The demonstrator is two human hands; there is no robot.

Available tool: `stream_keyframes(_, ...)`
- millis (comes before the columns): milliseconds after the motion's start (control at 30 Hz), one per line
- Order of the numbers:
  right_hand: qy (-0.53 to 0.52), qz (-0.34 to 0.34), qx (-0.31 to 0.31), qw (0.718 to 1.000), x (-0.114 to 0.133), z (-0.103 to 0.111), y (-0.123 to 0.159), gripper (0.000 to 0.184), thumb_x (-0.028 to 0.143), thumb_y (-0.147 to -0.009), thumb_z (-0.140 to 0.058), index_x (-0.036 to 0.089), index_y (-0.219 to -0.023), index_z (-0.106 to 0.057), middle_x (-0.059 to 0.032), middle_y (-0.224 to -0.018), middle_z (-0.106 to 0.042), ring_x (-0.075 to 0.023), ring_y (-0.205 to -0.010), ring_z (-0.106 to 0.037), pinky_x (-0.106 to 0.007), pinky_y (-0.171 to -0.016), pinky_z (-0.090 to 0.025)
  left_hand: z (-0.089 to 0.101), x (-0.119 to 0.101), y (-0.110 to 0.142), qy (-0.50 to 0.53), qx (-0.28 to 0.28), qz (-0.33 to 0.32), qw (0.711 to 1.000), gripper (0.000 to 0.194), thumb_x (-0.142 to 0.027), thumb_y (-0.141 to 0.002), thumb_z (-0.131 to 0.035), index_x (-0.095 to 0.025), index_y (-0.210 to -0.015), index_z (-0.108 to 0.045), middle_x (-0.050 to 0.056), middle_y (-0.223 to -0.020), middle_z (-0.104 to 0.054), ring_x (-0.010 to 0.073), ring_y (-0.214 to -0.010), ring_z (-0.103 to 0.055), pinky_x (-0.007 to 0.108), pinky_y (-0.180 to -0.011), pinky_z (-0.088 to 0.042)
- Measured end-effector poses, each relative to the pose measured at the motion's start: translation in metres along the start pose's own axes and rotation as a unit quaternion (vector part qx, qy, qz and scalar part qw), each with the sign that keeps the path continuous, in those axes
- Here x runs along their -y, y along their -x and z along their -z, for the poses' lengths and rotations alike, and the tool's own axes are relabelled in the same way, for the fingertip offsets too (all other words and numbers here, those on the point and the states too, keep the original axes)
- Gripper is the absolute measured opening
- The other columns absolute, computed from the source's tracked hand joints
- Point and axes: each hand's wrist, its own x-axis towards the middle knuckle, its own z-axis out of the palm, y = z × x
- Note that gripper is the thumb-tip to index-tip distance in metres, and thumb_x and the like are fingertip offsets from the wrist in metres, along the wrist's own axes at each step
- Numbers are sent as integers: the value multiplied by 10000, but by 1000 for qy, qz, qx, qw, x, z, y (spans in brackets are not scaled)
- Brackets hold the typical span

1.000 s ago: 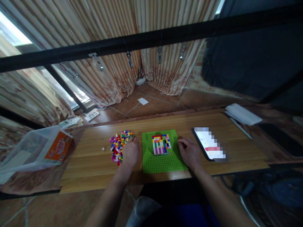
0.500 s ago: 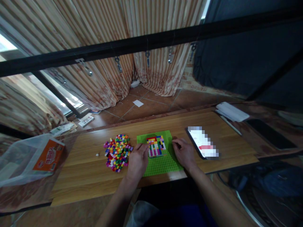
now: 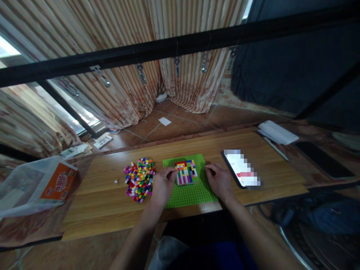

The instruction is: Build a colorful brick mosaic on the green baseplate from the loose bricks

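A green studded baseplate [image 3: 180, 197] lies on the wooden table in front of me, bearing a block of toy bricks [image 3: 185, 173] in red, yellow, white, purple and blue. At the left edge of that block is my left hand [image 3: 163, 183], its thumb and index finger pinched together; whatever they hold is too small to make out. My right hand [image 3: 219, 180] rests at the plate's right edge with curled fingers, thumb and index closed. Its fingertips are too small to show any content. Left of my left hand lies a pile of loose toy bricks [image 3: 140, 178].
A phone with a lit screen [image 3: 239, 168] lies right of my right hand. Farther right are a white case [image 3: 278, 132], a pen [image 3: 275, 148] and a dark phone [image 3: 323, 159]. A clear plastic bin [image 3: 25, 183] stands at the left end of the wooden table [image 3: 95, 210].
My left hand has shifted slightly, its thumb and index finger still at the left edge of the brick block. My right hand has barely moved. The view has tilted slightly.
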Motion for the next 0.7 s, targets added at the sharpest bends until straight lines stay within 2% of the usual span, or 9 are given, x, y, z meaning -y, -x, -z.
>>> stream_keyframes(167,3,6,-1,1000,-1,0,0,218,280,-897,-494,205,-850,-693,-66,-849,-685,-202,-774,-655,-324,-709,-506,-6,4,-6,52,-16,41,998,112,-246,-838,-640,-197,-757,-700,6,-747,-707,133,-681,-636,242,-657,-475)
stream_keyframes(367,9,13,2,1000,-2,0,0,230,295,-906,-489,206,-854,-695,-71,-864,-694,-205,-776,-655,-328,-706,-506,-10,11,-13,140,-11,108,984,67,-244,-746,-702,-179,-742,-683,-3,-706,-687,129,-648,-619,238,-629,-480)
stream_keyframes(533,12,9,4,1000,-2,1,0,237,308,-912,-490,203,-857,-695,-75,-875,-698,-205,-785,-656,-321,-704,-505,-10,10,-20,155,15,141,978,62,-221,-705,-716,-177,-709,-673,-14,-657,-669,121,-605,-599,231,-590,-462)
stream_keyframes(700,8,13,5,1000,-2,1,1,253,326,-914,-488,198,-864,-700,-81,-890,-703,-209,-801,-660,-332,-728,-513,-10,10,-25,119,22,138,983,55,-173,-683,-718,-171,-690,-664,-11,-652,-665,122,-613,-607,235,-603,-467)
